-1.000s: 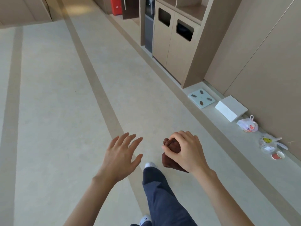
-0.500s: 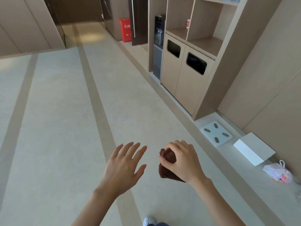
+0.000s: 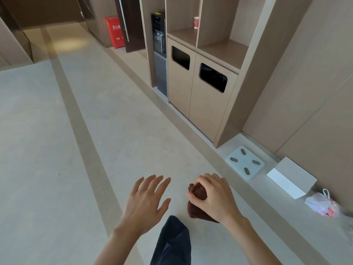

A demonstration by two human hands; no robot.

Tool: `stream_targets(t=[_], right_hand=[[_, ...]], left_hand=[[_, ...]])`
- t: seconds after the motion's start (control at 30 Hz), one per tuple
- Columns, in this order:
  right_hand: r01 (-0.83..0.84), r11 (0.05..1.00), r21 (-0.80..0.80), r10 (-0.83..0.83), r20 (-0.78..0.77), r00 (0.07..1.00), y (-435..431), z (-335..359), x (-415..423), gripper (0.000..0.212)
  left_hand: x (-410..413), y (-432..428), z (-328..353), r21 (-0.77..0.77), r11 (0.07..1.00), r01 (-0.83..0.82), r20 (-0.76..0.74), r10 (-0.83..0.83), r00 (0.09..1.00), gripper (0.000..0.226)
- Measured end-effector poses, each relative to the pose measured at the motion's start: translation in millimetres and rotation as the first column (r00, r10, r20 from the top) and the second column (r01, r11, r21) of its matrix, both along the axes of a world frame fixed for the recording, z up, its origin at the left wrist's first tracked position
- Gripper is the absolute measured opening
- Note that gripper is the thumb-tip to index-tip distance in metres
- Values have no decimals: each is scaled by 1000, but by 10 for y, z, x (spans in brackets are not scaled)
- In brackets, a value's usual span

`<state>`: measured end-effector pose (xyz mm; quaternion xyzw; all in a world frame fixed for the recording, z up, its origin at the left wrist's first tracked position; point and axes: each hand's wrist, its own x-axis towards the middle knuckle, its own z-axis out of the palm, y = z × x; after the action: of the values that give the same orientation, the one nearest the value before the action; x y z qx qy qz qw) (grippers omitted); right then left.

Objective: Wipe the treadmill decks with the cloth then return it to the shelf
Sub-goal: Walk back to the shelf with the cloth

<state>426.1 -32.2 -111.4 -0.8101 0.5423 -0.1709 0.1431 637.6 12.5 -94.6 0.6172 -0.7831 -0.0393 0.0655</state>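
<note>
Right hand [image 3: 215,197] clutches the bunched brown cloth [image 3: 198,204]; left hand [image 3: 147,201] spread, empty. No treadmill visible — shelf [image 3: 225,51] well ahead; return apparently pending.

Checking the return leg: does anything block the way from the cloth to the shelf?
Nothing visible does. The right hand grips the cloth; bare floor runs to the shelf. The scale lies beside the wall, off that line.

Right hand [image 3: 215,197] grips a bunched brown cloth [image 3: 198,202]; left hand [image 3: 145,203] is spread flat beside it. Ahead to the right stands a wooden shelf [image 3: 223,50].
</note>
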Motion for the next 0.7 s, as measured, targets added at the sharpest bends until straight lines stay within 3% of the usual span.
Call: stream_targets(t=[0.3, 0.53, 0.7], right_hand=[[75, 995, -69, -74, 14, 997, -1905, 377, 112, 33], [161, 986, 47, -162, 25, 986, -2767, 103, -136, 36], [155, 986, 63, -157, 19, 987, -3694, -62, -332, 41]], left_hand=[[104, -2136, 218, -60, 996, 68, -22, -70, 997, 53], [-84, -3038, 57, 32, 989, 147, -45, -146, 988, 51], [-197, -3927, -44, 26, 994, 110, -28, -109, 994, 63]])
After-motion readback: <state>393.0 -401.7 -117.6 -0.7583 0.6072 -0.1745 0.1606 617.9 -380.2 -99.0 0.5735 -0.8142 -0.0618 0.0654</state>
